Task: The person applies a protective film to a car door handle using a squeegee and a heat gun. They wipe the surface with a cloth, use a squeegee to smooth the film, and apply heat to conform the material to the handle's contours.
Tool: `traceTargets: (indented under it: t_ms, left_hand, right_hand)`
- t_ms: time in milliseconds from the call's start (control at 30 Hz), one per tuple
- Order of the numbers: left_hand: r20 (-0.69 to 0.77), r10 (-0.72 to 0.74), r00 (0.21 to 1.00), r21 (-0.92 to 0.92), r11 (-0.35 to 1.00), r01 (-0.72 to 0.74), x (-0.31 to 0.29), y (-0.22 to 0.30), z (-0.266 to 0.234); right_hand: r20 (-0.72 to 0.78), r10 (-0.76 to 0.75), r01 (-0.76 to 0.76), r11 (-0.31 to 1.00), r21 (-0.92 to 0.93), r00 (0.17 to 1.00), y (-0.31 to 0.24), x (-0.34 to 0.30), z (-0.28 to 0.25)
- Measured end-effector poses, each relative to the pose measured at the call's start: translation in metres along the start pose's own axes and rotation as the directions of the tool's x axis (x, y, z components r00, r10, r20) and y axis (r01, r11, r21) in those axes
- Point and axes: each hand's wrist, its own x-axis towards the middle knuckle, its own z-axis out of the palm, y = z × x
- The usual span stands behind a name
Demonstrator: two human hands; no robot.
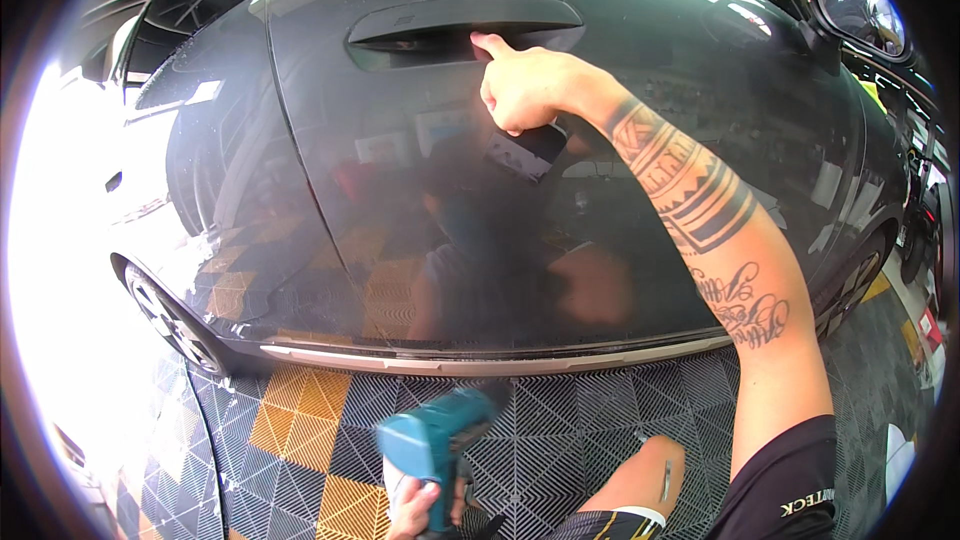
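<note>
My right hand reaches to the grey car door. Its index finger points at the recess under the dark door handle, while the other fingers are curled in. Just below those fingers shows a dark flat patch; whether it is held or a reflection I cannot tell. Low in the head view, my left hand grips a teal pistol-shaped power tool by its handle. Motion smears the tool, and its dark nose points toward the lower door.
Wheels show at both ends of the car, and a side mirror juts out at upper right. A dark cable crosses the grey and yellow floor tiles at left. My bare knee is near the sill.
</note>
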Motion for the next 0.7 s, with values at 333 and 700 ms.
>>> traceTargets:
  t_ms: [333, 700]
  left_hand:
    - [0.27, 0.69, 0.671, 0.007, 0.696, -0.718, 0.016, 0.163, 0.057]
    - [0.231, 0.844, 0.484, -0.008, 0.499, -0.867, 0.072, 0.189, 0.095]
  right_hand:
    - [-0.062, -0.001, 0.005, 0.998, 0.064, 0.998, 0.01, -0.003, 0.009]
    - [-0.023, 0.014, -0.011, 0.994, 0.104, 1.0, 0.004, -0.001, 0.005]
